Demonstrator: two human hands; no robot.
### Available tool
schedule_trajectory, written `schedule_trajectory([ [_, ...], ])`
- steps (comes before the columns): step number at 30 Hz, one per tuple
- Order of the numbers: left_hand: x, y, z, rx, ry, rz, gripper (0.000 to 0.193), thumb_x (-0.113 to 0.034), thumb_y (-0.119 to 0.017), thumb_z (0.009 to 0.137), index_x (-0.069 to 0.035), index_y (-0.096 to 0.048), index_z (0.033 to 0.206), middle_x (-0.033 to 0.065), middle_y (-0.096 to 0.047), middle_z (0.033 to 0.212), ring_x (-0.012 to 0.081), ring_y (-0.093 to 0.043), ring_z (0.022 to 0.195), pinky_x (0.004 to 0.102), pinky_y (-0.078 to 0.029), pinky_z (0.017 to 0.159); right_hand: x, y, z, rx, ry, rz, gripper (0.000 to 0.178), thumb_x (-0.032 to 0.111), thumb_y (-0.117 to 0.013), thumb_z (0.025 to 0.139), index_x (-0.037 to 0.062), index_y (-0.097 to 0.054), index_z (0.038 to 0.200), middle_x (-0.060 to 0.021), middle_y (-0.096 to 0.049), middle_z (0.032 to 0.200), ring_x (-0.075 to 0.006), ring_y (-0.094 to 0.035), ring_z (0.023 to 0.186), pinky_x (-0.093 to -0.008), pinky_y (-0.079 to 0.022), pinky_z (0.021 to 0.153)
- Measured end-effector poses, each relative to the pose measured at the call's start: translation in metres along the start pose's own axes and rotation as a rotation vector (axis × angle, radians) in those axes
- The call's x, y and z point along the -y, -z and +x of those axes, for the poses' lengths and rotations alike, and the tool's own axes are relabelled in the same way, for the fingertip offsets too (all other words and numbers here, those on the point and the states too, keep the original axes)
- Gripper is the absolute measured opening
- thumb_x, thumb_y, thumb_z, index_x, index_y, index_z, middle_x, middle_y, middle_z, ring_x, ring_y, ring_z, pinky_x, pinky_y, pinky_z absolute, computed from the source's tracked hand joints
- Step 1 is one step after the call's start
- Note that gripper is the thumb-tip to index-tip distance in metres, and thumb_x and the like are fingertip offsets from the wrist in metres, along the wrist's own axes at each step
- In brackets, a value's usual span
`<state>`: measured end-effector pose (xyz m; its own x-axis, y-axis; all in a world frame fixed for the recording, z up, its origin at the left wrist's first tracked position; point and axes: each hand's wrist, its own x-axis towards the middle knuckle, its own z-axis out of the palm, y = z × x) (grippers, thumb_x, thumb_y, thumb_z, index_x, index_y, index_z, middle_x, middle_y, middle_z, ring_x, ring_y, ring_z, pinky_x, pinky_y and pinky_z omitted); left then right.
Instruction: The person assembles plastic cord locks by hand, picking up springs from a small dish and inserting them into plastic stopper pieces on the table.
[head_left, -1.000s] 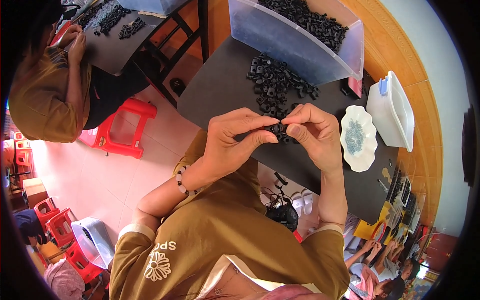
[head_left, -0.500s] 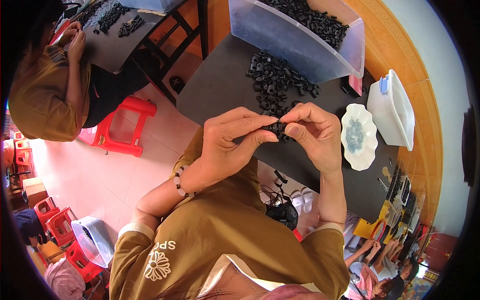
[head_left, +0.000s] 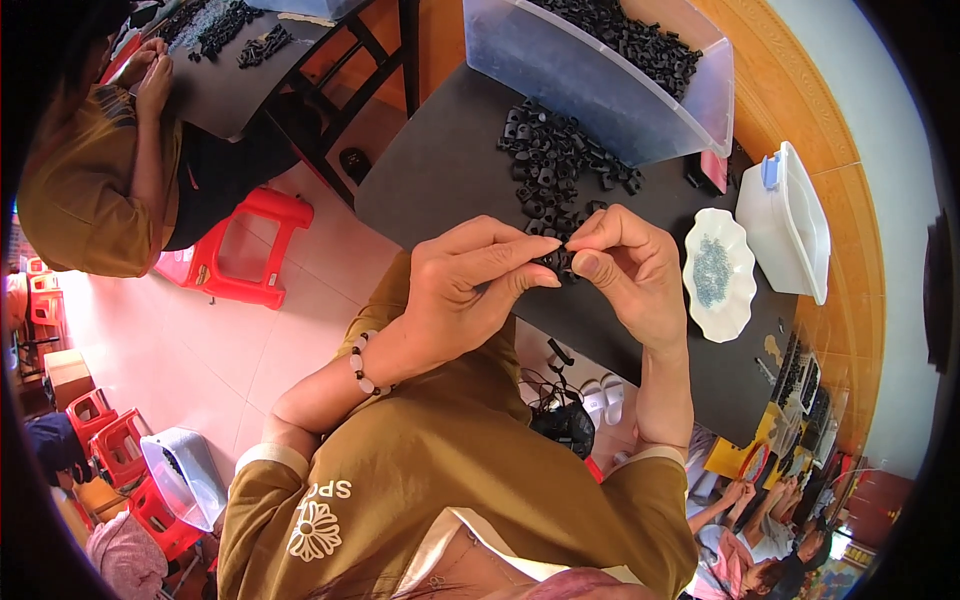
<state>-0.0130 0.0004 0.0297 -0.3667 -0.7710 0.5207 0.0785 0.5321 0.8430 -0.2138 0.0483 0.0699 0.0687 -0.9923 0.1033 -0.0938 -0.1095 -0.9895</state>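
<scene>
Just above the near edge of the dark table [head_left: 415, 190], my two hands meet at a small black plastic part [head_left: 555, 264]. My left hand [head_left: 468, 280] pinches it between thumb and fingers. From the other side, the thumb and forefinger of my right hand [head_left: 632, 268] close on it. The fingers cover most of the part, so its exact shape is hard to make out. Right behind the hands lies a loose pile of similar black parts [head_left: 555, 150]. Beside my right hand stands a white scalloped dish [head_left: 722, 325] with tiny clear bluish pieces [head_left: 712, 272].
A clear bin [head_left: 590, 95] full of black parts stands at the table's back. Farther right are a pink-and-black object [head_left: 713, 172] and a white tub [head_left: 790, 230]. On the left, a co-worker [head_left: 95, 190] sits on a red stool [head_left: 255, 250] at another table. More people [head_left: 740, 560] work at lower right.
Both hands stay at nearly the same spot, their fingertips shifting slightly around the black part. The whole view has moved a little.
</scene>
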Motion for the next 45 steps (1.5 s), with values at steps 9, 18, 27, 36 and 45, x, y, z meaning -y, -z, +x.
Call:
schedule_trajectory([
  [9,0.0,-0.003,-0.003,-0.004,-0.01,0.031,0.025,-0.002,-0.083,0.078,-0.003,-0.078,0.103,0.0081,-0.071,0.085,0.0185,-0.062,0.069,0.0284,-0.048,0.059,0.001,-0.004,-0.002,-0.013,-0.015,-0.007,0.021,0.017,-0.078,0.092,0.001,-0.064,0.089,-0.0052,-0.063,0.089,-0.0103,-0.055,0.081,-0.0235,-0.045,0.074],
  [18,-0.002,-0.004,-0.003,0.027,-0.012,0.045,0.025,0.001,-0.082,0.078,-0.002,-0.077,0.102,0.0086,-0.07,0.085,0.0208,-0.062,0.071,0.0305,-0.049,0.06,-0.003,0.001,-0.001,0.056,-0.053,0.052,0.013,0.007,-0.076,0.092,-0.0002,-0.066,0.09,-0.0034,-0.066,0.089,-0.0076,-0.06,0.082,-0.0236,-0.049,0.076],
  [27,0.0,-0.004,-0.002,0.044,-0.072,0.098,0.026,0.004,-0.081,0.077,-0.001,-0.075,0.102,0.0087,-0.068,0.084,0.0232,-0.062,0.071,0.0317,-0.049,0.06,-0.004,0.003,0.002,0.083,-0.111,0.111,0.012,0.006,-0.074,0.093,-0.0004,-0.065,0.088,-0.0035,-0.067,0.088,-0.0072,-0.06,0.081,-0.0235,-0.049,0.074],
  [36,0.005,-0.004,-0.002,0.058,0.175,-0.176,0.017,-0.009,-0.077,0.09,-0.001,-0.076,0.105,0.0091,-0.069,0.083,0.015,-0.058,0.069,0.0278,-0.046,0.062,-0.001,-0.002,0.004,-0.043,0.091,-0.117,0.009,0.009,-0.077,0.091,0.0028,-0.071,0.095,-0.0025,-0.071,0.086,-0.009,-0.061,0.078,-0.0252,-0.049,0.074],
  [45,0.015,-0.003,-0.011,0.059,0.331,-0.412,0.021,-0.013,-0.075,0.094,-0.001,-0.076,0.111,0.0023,-0.067,0.085,0.0066,-0.053,0.076,0.0231,-0.041,0.063,0.003,0.001,0.005,0.009,0.233,-0.403,0.016,0.009,-0.082,0.083,0.0053,-0.076,0.097,-0.0042,-0.073,0.083,-0.0159,-0.063,0.076,-0.0288,-0.05,0.073],
])
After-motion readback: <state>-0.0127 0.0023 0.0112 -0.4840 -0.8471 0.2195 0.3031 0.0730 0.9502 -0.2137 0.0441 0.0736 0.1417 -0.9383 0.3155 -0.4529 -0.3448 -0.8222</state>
